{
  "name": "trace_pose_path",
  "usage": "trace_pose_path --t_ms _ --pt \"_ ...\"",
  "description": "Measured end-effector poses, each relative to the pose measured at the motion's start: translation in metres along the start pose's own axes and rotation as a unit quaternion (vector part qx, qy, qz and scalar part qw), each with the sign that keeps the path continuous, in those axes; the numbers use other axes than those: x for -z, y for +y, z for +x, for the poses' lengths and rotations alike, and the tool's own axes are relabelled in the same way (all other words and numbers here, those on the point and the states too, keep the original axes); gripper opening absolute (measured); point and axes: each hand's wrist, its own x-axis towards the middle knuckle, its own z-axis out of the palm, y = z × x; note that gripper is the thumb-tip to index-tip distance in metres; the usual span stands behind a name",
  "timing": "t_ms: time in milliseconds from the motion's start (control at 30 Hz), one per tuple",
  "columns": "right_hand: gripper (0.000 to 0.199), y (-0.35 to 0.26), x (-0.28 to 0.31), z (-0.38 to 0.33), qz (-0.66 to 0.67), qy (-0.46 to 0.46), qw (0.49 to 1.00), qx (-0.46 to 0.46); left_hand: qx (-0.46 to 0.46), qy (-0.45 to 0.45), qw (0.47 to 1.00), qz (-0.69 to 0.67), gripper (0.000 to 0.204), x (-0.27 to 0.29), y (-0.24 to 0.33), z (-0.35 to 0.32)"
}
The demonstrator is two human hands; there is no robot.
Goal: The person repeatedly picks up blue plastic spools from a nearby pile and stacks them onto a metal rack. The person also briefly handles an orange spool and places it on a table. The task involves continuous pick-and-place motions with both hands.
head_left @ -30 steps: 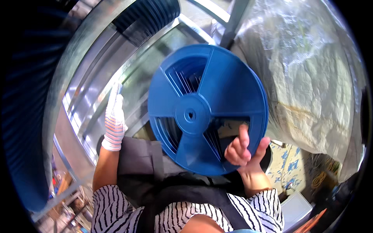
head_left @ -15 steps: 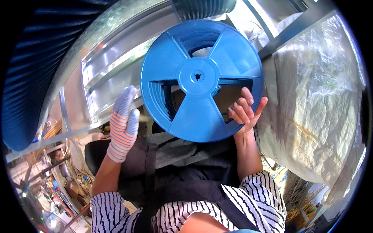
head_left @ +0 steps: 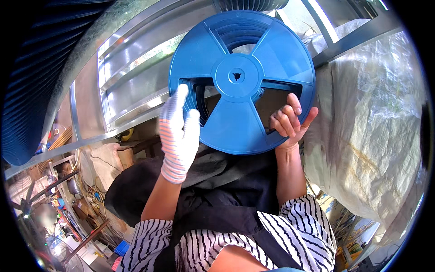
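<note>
A stack of round blue plastic reels faces me, upright, with a small hub hole and three wedge-shaped openings; more blue rims show through these. My bare right hand has its fingers curled through the lower right opening and its thumb outside the rim, gripping the stack. My left hand wears a white glove with orange and grey stripes. Its fingers point upward, stretched out, over the left edge of the front reel beside the lower left opening. Whether the glove touches the plastic I cannot tell.
Behind the reels runs a metal frame with shiny rails. A large translucent plastic sheet hangs at the right. Dark ribbed material fills the upper left. A dark apron covers my lap, and cluttered shelving stands lower left.
My left hand has moved right, from beside the reels to the left edge of the front one. The reels sit slightly higher and further right in view, still in my right hand.
</note>
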Motion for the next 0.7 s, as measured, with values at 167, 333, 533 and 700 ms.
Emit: trace_pose_path --t_ms 167,333,533,700 --pt "0.048 0.026 -0.022 -0.002 -0.096 0.037 0.994 -0.035 0.071 -0.127 0.989 0.017 0.076 -0.028 0.026 0.004" --pt "0.057 0.055 -0.038 -0.011 -0.215 -0.017 0.974 -0.074 0.137 -0.113 0.981 -0.076 0.091 -0.045 0.023 -0.008" --pt "0.080 0.049 -0.040 -0.027 -0.254 -0.041 0.962 -0.097 0.172 -0.112 0.886 -0.415 0.088 -0.036 0.018 -0.007" --pt "0.062 0.035 -0.062 -0.022 -0.295 -0.003 0.956 0.011 0.317 -0.118 0.809 -0.480 0.046 0.010 -0.005 -0.006"
